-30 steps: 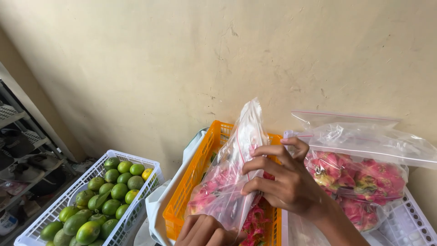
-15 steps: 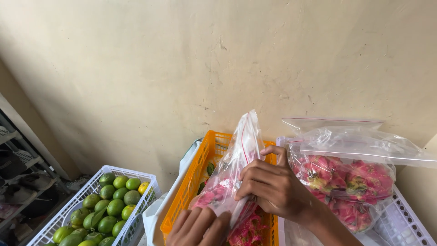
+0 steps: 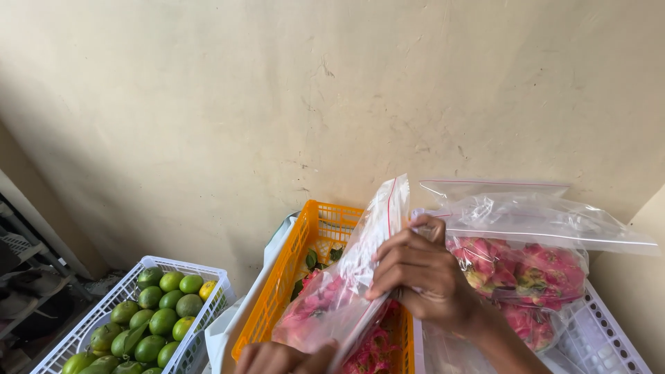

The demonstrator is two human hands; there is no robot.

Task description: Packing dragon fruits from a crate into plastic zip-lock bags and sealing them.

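The plain cream plaster wall [image 3: 277, 104] fills everything behind the orange plastic crate [image 3: 291, 277], and that crate stands hard against it, so you have no room past the crate's far rim. To the right of the orange crate sits a white perforated plastic crate [image 3: 609, 339] carrying a clear zip bag stuffed with pink dragon fruit [image 3: 526, 270]; its open mouth stands up and reaches almost to your right hand. To the left of the orange crate, with a gap between, is a white lattice plastic basket [image 3: 208, 277] full of green limes [image 3: 163, 312] and one yellowish one. Further left of it, a dark shelf rack [image 3: 21, 277] shows at the frame edge, too dim to read.

Over the orange crate you hold a clear zip-top plastic bag with a red seal line [image 3: 346, 284], tilted, its mouth up near the wall and its lower part holding pink dragon fruit. More pink fruit and a few green leaves [image 3: 315, 260] lie in the orange crate under and behind it.

Your right hand [image 3: 422, 277] is above the crate's right rim, its fingers [image 3: 398, 253] curled nearly closed and pinching the bag's upper edge. Your left hand [image 3: 280, 357] is at the crate's near side, mostly cut off by the frame; its fingers lie against the underside of the bag, but whether they grip it I cannot tell.
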